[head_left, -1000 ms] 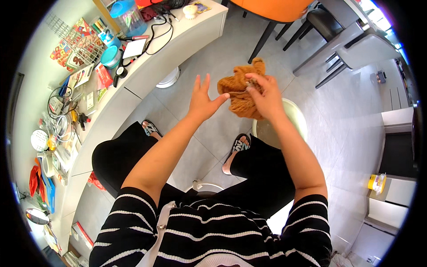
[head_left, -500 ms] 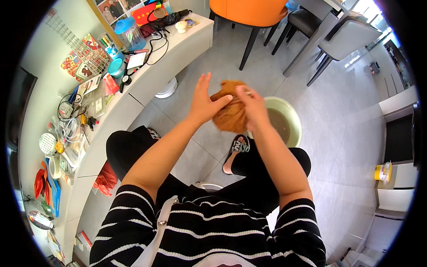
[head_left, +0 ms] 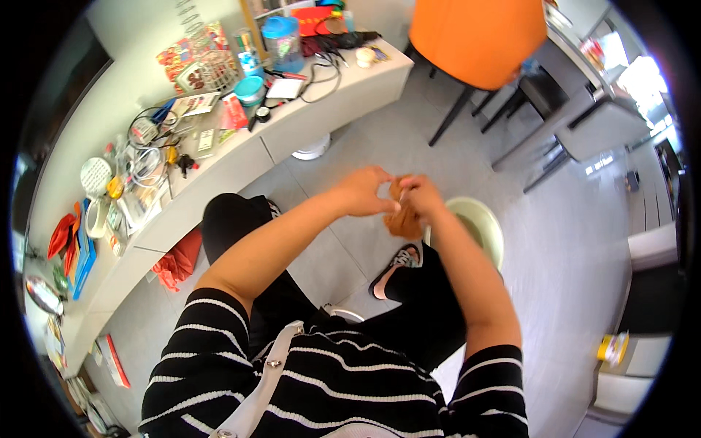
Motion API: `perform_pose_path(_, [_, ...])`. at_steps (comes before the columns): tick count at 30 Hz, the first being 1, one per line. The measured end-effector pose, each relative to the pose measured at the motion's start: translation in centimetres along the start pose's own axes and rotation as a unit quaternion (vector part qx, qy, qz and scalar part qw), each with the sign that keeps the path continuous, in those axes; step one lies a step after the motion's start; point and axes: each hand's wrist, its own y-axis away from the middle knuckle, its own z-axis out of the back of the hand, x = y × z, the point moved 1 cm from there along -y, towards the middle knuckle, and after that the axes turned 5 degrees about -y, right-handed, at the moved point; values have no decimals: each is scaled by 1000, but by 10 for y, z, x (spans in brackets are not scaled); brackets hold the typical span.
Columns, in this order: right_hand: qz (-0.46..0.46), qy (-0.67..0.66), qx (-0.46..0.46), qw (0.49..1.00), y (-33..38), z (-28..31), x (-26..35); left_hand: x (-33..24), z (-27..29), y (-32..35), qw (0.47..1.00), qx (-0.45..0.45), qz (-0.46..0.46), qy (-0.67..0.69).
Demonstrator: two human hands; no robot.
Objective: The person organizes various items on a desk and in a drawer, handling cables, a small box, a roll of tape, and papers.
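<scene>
The brown cloth point(head_left: 402, 217) has gone from spread wide a second ago to a tight wad — both hands, left point(head_left: 363, 191) and right point(head_left: 422, 196), now clench it above the pale basin point(head_left: 488, 228), apparently wringing — no drips are visible.

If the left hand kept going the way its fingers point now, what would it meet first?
The left hand points rightward and already touches the brown cloth, bunched between it and the right hand. So the cloth comes first, then probably the right hand; depth is unclear.
</scene>
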Motion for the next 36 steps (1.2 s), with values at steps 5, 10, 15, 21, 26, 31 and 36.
perform_pose_path(5, [-66,131,124,981,-52,-112,-54,16,19,10,999,-9,6,-37])
perform_pose_path(10, [-113,134,199,964,-92,-138,-44,49,42,-5,1000,12,11,-16])
perform_pose_path(15, [-7,284,232,930,-155,-50,67,53,61,-34,998,2,58,17])
perform_pose_path(21, [-22,258,122,958,-192,43,125,108,43,-59,990,-142,0,21])
perform_pose_path(26, [1,199,5,980,-227,120,49,130,67,-63,978,-134,153,52])
perform_pose_path(31, [38,160,-94,982,-273,170,-96,142,85,-55,970,-156,176,69])
perform_pose_path(36, [-110,355,-244,896,-236,99,-60,126,89,-54,971,-154,150,106])
